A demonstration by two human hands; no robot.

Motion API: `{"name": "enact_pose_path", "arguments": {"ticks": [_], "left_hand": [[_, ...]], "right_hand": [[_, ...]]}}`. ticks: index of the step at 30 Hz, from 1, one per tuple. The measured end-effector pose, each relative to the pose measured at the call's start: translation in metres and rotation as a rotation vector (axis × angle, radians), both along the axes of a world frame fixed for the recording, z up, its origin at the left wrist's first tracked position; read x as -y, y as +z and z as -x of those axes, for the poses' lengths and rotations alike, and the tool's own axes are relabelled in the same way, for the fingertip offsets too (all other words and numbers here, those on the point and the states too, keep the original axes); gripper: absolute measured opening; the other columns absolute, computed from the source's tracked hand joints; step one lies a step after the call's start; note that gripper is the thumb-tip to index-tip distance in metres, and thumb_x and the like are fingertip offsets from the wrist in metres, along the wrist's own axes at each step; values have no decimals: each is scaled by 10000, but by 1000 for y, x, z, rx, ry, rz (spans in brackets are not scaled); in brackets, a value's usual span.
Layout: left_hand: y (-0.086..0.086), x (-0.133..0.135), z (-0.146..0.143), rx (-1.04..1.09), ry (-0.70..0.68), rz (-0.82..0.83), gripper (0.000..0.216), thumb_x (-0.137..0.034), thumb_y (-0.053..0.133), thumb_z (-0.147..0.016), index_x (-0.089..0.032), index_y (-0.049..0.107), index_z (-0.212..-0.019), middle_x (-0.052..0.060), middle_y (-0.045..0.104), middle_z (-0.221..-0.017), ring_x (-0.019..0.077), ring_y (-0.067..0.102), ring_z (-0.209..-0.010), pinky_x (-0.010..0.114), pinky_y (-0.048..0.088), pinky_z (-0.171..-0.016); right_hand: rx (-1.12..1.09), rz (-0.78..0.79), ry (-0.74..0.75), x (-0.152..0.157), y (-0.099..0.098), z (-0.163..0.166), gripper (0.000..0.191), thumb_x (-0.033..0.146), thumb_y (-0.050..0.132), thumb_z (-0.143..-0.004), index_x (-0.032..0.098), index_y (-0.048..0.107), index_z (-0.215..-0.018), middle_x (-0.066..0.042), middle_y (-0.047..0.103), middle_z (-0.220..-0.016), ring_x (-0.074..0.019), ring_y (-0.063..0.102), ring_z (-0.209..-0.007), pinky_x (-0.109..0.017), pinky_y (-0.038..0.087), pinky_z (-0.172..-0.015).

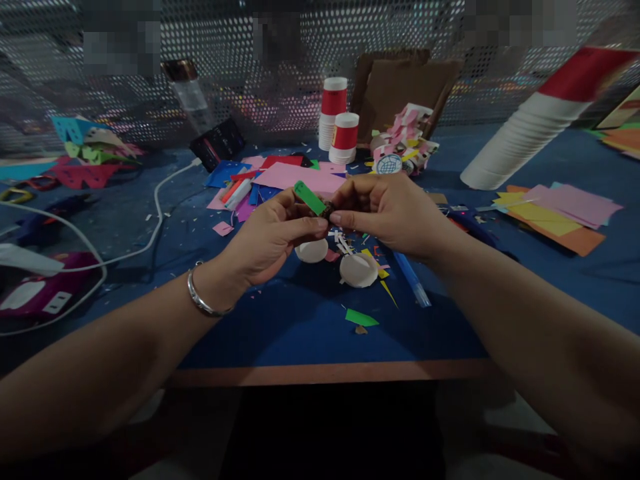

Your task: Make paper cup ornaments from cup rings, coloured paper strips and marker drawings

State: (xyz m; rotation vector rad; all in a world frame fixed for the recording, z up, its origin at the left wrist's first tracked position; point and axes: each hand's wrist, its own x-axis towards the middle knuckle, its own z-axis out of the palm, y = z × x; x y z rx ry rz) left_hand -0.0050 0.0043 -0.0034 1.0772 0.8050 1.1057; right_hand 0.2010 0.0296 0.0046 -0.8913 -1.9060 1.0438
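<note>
A slim, shiny silver bangle [193, 294], rounded and with a small knob-like end, circles the left wrist [223, 280]; the forearms [525, 310] are bare as far as they show, like the hands [395, 213].

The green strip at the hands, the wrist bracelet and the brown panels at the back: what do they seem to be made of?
Green strip: probably paper or thin card, matte, judging by its flat, even colour and straight edges.
Bracelet: likely polished metal; it is silvery with bright highlights.
Brown panels: apparently cardboard, dull and unprinted, with a rough top edge.
</note>
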Motion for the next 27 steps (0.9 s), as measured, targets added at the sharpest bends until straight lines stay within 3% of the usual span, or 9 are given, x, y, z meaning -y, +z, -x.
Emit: {"name": "enact_pose_path", "arguments": {"ticks": [3, 6, 10, 14, 22, 27], "left_hand": [[0, -1, 2, -31, 0, -11, 265, -81, 863, -744, -165, 722, -951, 7, 750, -918, 137, 717, -819, 267, 604, -735], [-3, -1, 1, -22, 31, 28, 283, -98, 894, -736, -155, 712, -945, 7, 739, -876, 125, 706, -779, 253, 585, -715], [-8, -1, -3, 51, 56, 71, 277, -136, 926, -755, -135, 685, -891, -1, 715, -798, 94, 674, -723, 247, 578, -751], [-11, 0, -8, 115, 121, 97, 318, -121, 967, -726, -138, 679, -862, 24, 773, -892, 105, 721, -809, 266, 597, -846], [-8, 0, -11, 151, 141, 62, 182, -35, 863, -797, -127, 737, -891, 9, 768, -899, 83, 720, -802, 209, 594, -825], [-7, -2, -7, 131, 150, 70, 243, 8, 835, -784, -149, 735, -940, 10, 766, -907, 92, 724, -818, 208, 586, -802]], "right_hand": [[15, -28, -13, 1, 1, 2, 104, 206, 796, -837, 207, 699, -874, -19, 706, -811, -159, 628, -736, -331, 523, -681], [61, -156, -69, 3, 1, 3, 85, 199, 765, -839, 207, 684, -862, -13, 704, -793, -171, 621, -726, -338, 506, -678], [191, -376, -137, 8, 2, 4, 75, 161, 719, -830, 206, 671, -867, -15, 698, -804, -171, 595, -706, -342, 469, -681], [283, -513, -155, 13, 2, 5, 99, 138, 677, -837, 224, 661, -881, -19, 695, -839, -186, 603, -741, -354, 459, -714], [370, -555, -125, 12, 3, 5, 125, 148, 686, -861, 239, 686, -947, -55, 728, -940, -234, 630, -819, -400, 478, -780], [455, -551, -114, 10, 6, -8, 99, 250, 708, -908, 219, 716, -1001, -77, 740, -990, -221, 634, -776, -391, 486, -744]]}}
